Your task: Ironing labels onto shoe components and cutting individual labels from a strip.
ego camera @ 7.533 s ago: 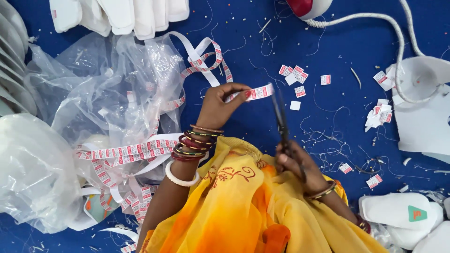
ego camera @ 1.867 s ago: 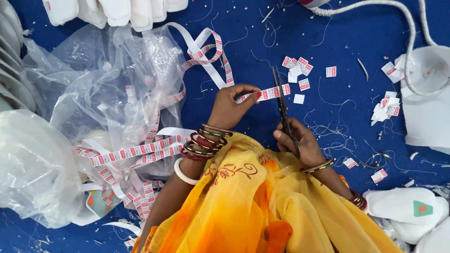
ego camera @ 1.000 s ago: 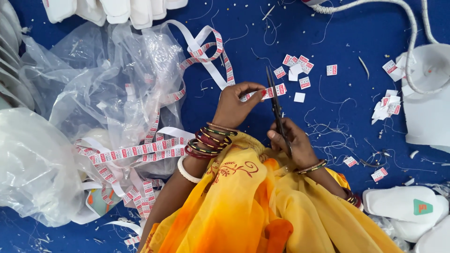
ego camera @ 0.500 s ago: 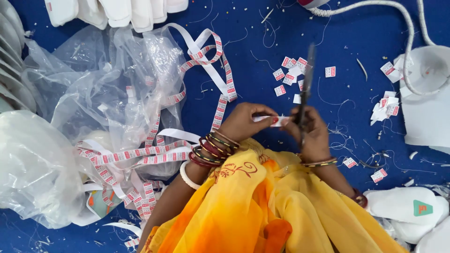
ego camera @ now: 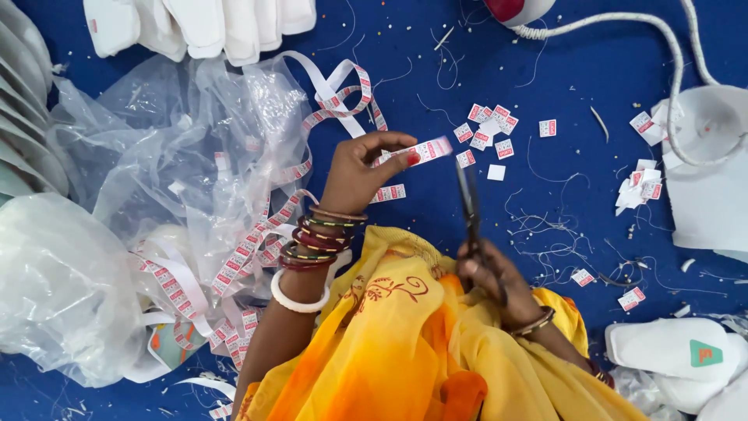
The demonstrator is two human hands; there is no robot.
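Observation:
My left hand [ego camera: 360, 168] pinches the free end of a long white label ribbon [ego camera: 425, 150] with red printed tags; the end sticks out to the right of my fingers. The ribbon [ego camera: 234, 265] trails back in loops over a clear plastic bag. My right hand [ego camera: 491, 277] grips a pair of dark scissors [ego camera: 468, 203], blades pointing up toward the ribbon end, just below it. A small heap of cut labels [ego camera: 487, 129] lies on the blue cloth [ego camera: 569, 47] beyond the scissors. Bangles ring both wrists, and yellow-orange fabric [ego camera: 405, 343] covers my lap.
Crumpled clear plastic bags [ego camera: 117, 171] fill the left side. White fabric pieces [ego camera: 210, 23] lie at the top, more at the right edge [ego camera: 709, 179]. A white cord [ego camera: 623, 23] curves at top right. Loose cut labels [ego camera: 639, 183] and thread scraps are scattered at right.
My left hand has pulled a fresh length of ribbon out and up again. My right hand dropped back toward my lap, scissors now upright below the ribbon end.

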